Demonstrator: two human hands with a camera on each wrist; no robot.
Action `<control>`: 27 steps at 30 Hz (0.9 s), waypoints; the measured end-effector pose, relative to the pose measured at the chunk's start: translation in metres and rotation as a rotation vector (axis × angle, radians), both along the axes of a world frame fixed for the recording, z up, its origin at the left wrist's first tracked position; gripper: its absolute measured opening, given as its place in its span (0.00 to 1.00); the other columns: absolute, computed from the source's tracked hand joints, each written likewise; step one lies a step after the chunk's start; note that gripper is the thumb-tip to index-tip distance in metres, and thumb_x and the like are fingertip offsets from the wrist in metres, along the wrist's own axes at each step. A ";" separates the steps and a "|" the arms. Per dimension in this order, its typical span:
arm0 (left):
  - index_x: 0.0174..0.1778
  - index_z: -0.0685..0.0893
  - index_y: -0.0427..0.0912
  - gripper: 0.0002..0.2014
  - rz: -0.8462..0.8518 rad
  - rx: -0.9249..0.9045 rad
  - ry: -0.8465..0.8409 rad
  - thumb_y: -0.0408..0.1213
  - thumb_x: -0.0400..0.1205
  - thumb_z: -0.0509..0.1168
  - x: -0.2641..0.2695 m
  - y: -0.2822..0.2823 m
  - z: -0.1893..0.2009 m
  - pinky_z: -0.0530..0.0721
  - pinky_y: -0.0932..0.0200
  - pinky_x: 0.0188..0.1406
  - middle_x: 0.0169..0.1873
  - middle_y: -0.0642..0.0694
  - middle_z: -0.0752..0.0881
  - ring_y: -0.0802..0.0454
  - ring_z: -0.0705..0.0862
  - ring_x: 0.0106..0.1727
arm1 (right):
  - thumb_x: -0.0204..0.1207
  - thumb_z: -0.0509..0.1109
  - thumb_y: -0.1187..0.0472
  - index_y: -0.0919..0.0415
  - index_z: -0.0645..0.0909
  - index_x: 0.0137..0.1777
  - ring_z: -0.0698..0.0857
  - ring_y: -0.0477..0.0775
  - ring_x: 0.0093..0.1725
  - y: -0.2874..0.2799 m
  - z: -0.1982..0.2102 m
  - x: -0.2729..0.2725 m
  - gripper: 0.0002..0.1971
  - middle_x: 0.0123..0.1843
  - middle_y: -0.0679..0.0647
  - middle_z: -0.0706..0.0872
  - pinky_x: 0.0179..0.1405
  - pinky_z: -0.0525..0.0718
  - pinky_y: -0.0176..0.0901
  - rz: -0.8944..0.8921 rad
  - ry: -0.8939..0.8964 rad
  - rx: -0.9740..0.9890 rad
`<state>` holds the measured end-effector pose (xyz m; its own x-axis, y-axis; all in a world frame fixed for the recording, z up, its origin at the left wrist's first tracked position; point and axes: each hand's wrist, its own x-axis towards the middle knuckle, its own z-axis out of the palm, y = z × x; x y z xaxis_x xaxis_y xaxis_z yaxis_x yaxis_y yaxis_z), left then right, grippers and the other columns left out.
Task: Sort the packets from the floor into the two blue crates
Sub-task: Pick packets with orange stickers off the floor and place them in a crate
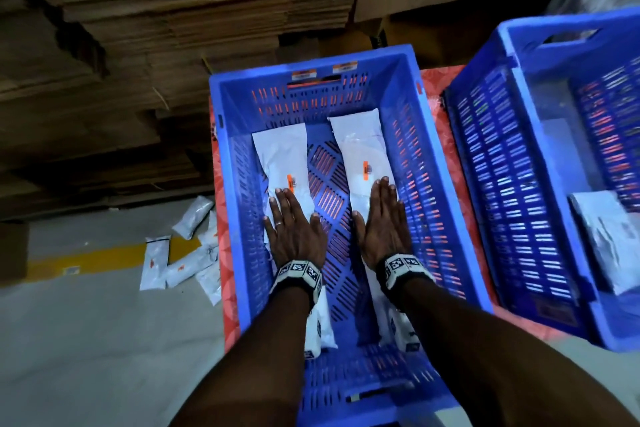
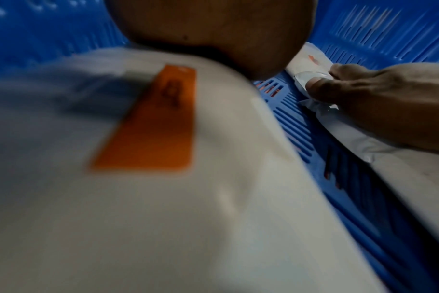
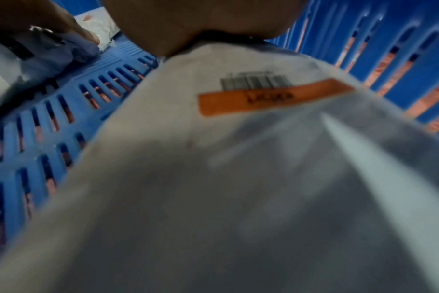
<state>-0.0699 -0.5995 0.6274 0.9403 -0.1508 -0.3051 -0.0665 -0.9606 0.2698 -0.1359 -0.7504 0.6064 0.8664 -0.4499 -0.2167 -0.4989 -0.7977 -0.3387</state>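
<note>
Two rows of white packets with orange labels lie inside the nearer blue crate (image 1: 228, 163). My left hand (image 1: 294, 225) presses flat, fingers straight, on the left row of packets (image 1: 282, 152). My right hand (image 1: 382, 218) presses flat on the right row of packets (image 1: 360, 146). The left wrist view is filled by a white packet (image 2: 138, 198) with an orange label, and my right hand (image 2: 379, 103) shows beyond it on the other row. The right wrist view shows a labelled white packet (image 3: 238, 178) against the blue crate wall (image 3: 364, 39). A second blue crate (image 1: 512, 204) at the right holds a grey packet (image 1: 609, 239).
Several white packets (image 1: 183, 253) lie scattered on the grey floor left of the crate, near a yellow floor line (image 1: 86, 258). Stacked flattened cardboard (image 1: 173, 28) rises behind. A red patterned mat (image 1: 446, 135) lies under both crates.
</note>
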 end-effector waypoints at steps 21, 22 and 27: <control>0.70 0.79 0.40 0.20 -0.075 -0.200 -0.210 0.44 0.85 0.57 0.013 0.001 0.127 0.71 0.44 0.73 0.70 0.38 0.80 0.39 0.75 0.75 | 0.77 0.61 0.54 0.54 0.87 0.52 0.89 0.59 0.51 0.004 0.134 0.014 0.13 0.49 0.55 0.92 0.74 0.71 0.56 -0.087 -0.263 -0.080; 0.63 0.83 0.43 0.16 -0.077 -0.205 -0.225 0.45 0.85 0.57 0.011 0.005 0.135 0.76 0.45 0.66 0.62 0.40 0.84 0.38 0.80 0.67 | 0.79 0.64 0.54 0.53 0.87 0.52 0.89 0.61 0.47 0.003 0.142 0.011 0.11 0.46 0.55 0.92 0.67 0.76 0.54 -0.106 -0.288 -0.082; 0.46 0.86 0.45 0.12 -0.031 -0.255 -0.315 0.45 0.83 0.60 -0.009 0.023 0.176 0.81 0.48 0.45 0.46 0.43 0.86 0.37 0.84 0.52 | 0.81 0.66 0.48 0.51 0.86 0.50 0.89 0.64 0.45 0.006 0.187 -0.009 0.11 0.42 0.54 0.92 0.47 0.81 0.49 -0.124 -0.368 -0.072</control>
